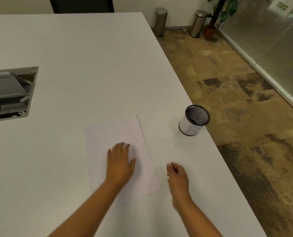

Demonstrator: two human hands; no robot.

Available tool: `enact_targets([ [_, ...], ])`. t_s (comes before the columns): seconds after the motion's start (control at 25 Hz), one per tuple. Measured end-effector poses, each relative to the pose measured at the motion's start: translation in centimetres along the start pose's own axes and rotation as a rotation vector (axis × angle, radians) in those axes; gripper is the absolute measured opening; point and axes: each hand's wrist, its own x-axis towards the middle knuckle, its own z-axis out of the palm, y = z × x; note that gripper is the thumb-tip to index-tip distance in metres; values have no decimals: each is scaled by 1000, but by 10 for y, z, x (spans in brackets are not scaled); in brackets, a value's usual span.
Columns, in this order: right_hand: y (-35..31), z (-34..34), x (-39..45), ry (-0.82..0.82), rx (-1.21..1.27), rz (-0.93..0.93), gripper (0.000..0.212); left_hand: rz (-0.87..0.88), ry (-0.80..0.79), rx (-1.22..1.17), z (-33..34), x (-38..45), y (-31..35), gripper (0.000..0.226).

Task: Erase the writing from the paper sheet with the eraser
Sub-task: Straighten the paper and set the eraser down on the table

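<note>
"B" on mesh cup (pixel 191 124)

Your white surface (pixel 91 65) carries a paper sheet (pixel 142 159), lying flat under your left hand (pixel 120 161). A mesh cup (pixel 193 120) marked B stands ahead of your right hand (pixel 177 177), near the surface's right edge. Small crumbs (pixel 170 138) lie between that hand and the cup. A grey hatch (pixel 9 93) sits far left of your left hand.

Head-worn wide view, looking forward and down, close over white table (pixel 74 48)
</note>
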Motion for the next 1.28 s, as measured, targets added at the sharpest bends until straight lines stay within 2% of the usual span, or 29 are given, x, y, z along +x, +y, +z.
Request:
enact_targets([
  [0.24, -41, 15, 55, -96, -325, -260, 22, 121, -94, 155, 25, -65, 11, 61],
  [0.36, -66, 39, 89, -85, -620, -516, 21, 171, -123, 178, 26, -76, 16, 62],
  [0.48, -88, 58, 119, -184, -932, -759, 27, 294, -152, 226, 31, -80, 24, 62],
  [0.6, -99, 67, 139, -239, -1187, -853, 30, 383, -193, 263, 38, -79, 34, 65],
  [0.76, -99, 75, 153, -335, -1376, -908, 24, 331, -194, 255, 37, -75, 36, 62],
  [0.92, -96, 71, 159, -405, -1411, -978, 28, 310, -171, 240, 35, -71, 28, 60],
  [1.16, -98, 72, 160, -435, -1341, -949, 38, 304, -172, 228, 38, -60, 32, 60],
  [1.28, -79, 62, 148, -332, -1186, -920, 44, 281, -158, 215, 41, -60, 31, 61],
])
